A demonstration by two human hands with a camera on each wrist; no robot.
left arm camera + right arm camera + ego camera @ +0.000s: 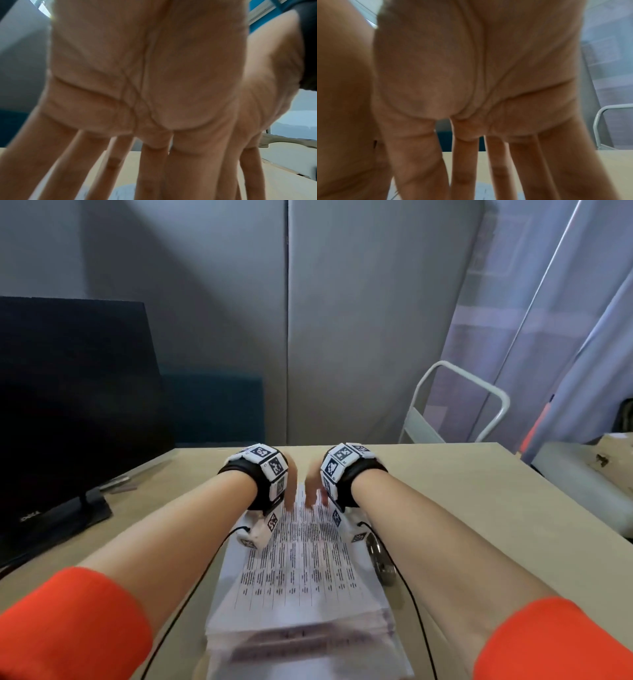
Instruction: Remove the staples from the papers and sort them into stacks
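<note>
Reaching fingers-down, left hand and right hand spread, holding nothing — fingertips blurred over papers.

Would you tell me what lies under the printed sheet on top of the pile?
Under the printed sheet more papers show as layered edges at the near end. Any staples, and whatever the left hand and right hand cover, are hidden.

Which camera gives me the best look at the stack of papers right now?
The head view. It shows the stack of papers lying on the desk, printed table uppermost, with both hands at its far end. Each wrist view is filled by a palm and straight fingers; only a blurred white sliver of paper shows between them.
</note>
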